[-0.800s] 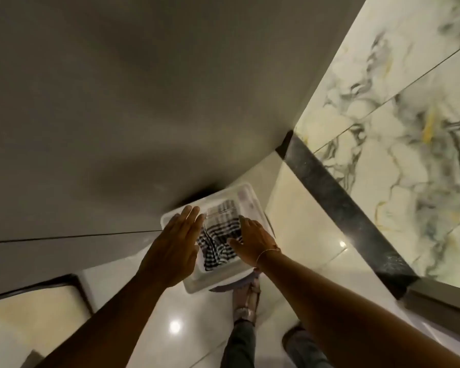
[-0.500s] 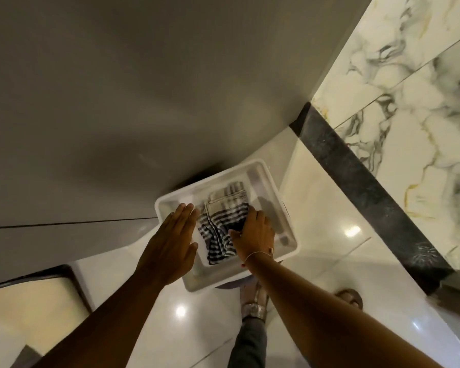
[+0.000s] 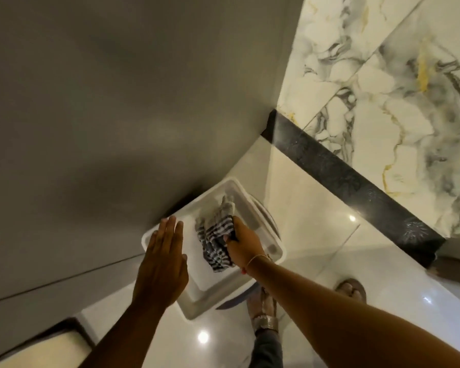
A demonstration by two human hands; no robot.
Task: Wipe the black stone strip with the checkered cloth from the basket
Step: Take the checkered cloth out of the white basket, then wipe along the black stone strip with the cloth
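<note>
Since 0.5 s ago my right hand (image 3: 246, 244) has closed on the checkered cloth (image 3: 215, 235) inside the basket (image 3: 260, 221). My left hand (image 3: 161, 264) hovers flat and empty over the rim, ready to steady it; the black stone strip (image 3: 356, 184) waits unwiped.

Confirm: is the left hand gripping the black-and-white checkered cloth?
No, the left hand hovers open and flat beside the white plastic basket, while the right hand grips the black-and-white checkered cloth.

- Both forearms are bare, no sleeves showing.
- A thin thread-like bracelet (image 3: 256, 259) circles the right wrist.
- Brown strapped sandals (image 3: 263, 309) and grey trouser legs (image 3: 267, 349) show below.
</note>
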